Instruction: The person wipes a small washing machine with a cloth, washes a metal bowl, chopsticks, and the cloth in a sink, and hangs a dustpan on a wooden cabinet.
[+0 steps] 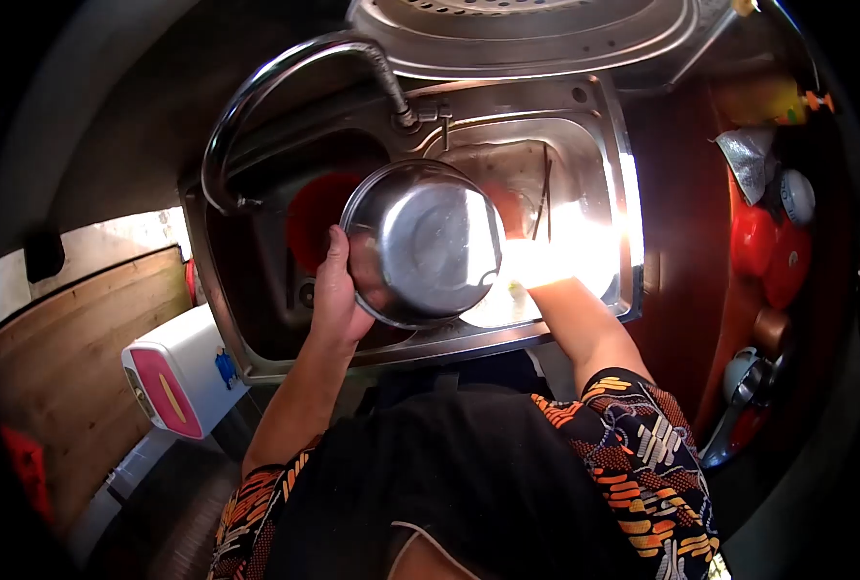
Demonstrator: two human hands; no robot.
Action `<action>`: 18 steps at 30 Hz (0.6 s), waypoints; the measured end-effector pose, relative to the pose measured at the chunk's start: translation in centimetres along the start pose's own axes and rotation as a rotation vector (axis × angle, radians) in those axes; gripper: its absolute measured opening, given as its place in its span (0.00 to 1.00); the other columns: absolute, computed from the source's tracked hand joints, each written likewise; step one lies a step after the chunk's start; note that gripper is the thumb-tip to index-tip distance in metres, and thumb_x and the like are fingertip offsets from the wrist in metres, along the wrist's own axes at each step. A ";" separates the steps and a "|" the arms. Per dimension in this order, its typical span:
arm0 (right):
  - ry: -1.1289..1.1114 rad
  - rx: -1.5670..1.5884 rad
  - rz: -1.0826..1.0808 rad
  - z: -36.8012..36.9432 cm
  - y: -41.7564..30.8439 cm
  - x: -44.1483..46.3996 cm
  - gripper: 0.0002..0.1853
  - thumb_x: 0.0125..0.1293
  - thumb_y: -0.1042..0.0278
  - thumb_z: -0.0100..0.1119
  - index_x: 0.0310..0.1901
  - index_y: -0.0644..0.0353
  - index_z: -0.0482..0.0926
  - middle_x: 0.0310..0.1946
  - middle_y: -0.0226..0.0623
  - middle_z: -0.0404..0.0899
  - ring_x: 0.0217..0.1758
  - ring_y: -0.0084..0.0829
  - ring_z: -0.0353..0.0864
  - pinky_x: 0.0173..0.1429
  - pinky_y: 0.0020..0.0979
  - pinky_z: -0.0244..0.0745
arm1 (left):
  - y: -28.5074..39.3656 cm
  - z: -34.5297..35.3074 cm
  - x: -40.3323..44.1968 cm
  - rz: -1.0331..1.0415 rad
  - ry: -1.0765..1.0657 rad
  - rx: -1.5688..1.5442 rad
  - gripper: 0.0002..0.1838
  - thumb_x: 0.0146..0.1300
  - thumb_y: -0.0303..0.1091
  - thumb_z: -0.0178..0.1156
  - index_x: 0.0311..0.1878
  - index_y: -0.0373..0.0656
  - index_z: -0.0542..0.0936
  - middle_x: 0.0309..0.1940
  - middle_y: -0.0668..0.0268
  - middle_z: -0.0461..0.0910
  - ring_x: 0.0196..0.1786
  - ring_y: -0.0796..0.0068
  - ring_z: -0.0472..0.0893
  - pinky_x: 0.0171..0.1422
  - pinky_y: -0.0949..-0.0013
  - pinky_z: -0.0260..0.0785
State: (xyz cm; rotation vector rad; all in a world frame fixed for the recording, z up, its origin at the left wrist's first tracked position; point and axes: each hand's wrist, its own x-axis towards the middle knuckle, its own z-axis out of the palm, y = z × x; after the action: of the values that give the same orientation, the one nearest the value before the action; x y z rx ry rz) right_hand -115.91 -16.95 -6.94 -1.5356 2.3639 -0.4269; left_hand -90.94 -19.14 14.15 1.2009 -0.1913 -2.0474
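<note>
Between two patterned sleeves (633, 454), the work at the sink (430, 346) is judged to be under way rather than finished. A metal bowl (420, 242) is held up over the sink, across the divide between the left basin (256, 290) and the right basin (575, 155), and is not yet set down. Its left side is gripped by the left hand (336, 304), which is closed on the wall with the thumb laid against the outer edge. The right hand (531, 271) is placed at the bowl's other side, but it is so washed out by glare that neither its opening nor any hold can be told. How much of the bowl is already dealt with cannot be read from its bright surface. Beyond the bowl, more may be left: a red item (314, 217) is seen in the left basin, and thin sticks (548, 193) are seen in the right basin, neither being held. No stream can be made out from the tap (215, 159), whose spout is turned over the left basin. Farthest back, a holed metal tray (526, 68) is seen, well apart from the hands.
</note>
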 end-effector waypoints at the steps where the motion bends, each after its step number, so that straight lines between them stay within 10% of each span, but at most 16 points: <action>1: -0.051 0.053 0.023 -0.8 -0.4 0.5 0.11 0.61 0.60 0.57 0.35 0.58 0.82 0.41 0.45 0.83 0.44 0.47 0.83 0.49 0.42 0.78 | 0.0 -0.5 0.0 -0.016 0.020 0.011 0.28 0.73 0.57 0.46 0.56 0.40 0.75 0.50 0.61 0.80 0.47 0.70 0.81 0.48 0.65 0.76; 7: -0.581 0.847 0.074 -6.0 2.2 -2.5 0.19 0.60 0.63 0.61 0.50 0.64 0.81 0.42 0.43 0.84 0.42 0.36 0.84 0.51 0.35 0.78 | -2.1 0.8 1.3 0.035 0.011 0.080 0.22 0.75 0.52 0.48 0.51 0.40 0.78 0.44 0.63 0.82 0.43 0.71 0.82 0.50 0.66 0.77; 11: -0.355 1.165 0.197 -17.3 -3.8 -6.5 0.21 0.60 0.69 0.62 0.53 0.71 0.78 0.52 0.46 0.80 0.51 0.34 0.80 0.59 0.39 0.74 | -3.4 1.8 1.8 0.070 -0.075 0.065 0.18 0.76 0.45 0.50 0.49 0.39 0.78 0.41 0.65 0.82 0.40 0.75 0.82 0.46 0.69 0.77; 14: -0.200 0.887 -0.287 -20.4 -9.5 -8.1 0.22 0.62 0.71 0.61 0.56 0.73 0.77 0.57 0.48 0.78 0.61 0.38 0.76 0.69 0.44 0.65 | -5.3 4.9 2.5 0.066 -0.109 -0.001 0.17 0.74 0.45 0.53 0.43 0.39 0.81 0.36 0.67 0.82 0.35 0.79 0.81 0.44 0.73 0.74; 15: -0.086 0.338 -0.530 -20.9 -11.4 -8.0 0.22 0.65 0.70 0.58 0.59 0.71 0.76 0.60 0.48 0.75 0.67 0.43 0.70 0.74 0.46 0.57 | -6.2 4.4 3.3 0.086 -0.158 0.021 0.18 0.76 0.45 0.50 0.43 0.39 0.80 0.35 0.66 0.82 0.35 0.79 0.80 0.42 0.73 0.74; 18: 0.268 0.042 -0.681 -16.6 -10.3 -5.5 0.18 0.64 0.70 0.57 0.55 0.65 0.79 0.56 0.46 0.77 0.59 0.48 0.73 0.65 0.45 0.65 | -5.4 6.3 2.6 0.097 -0.204 0.033 0.20 0.75 0.46 0.52 0.42 0.38 0.82 0.36 0.67 0.82 0.38 0.80 0.80 0.46 0.75 0.72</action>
State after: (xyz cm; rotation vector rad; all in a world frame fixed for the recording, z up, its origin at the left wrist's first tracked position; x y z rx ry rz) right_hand -111.78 -14.43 12.74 -2.3669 1.9118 -0.8635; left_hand -99.54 -18.48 13.33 0.9810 -0.3749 -2.0867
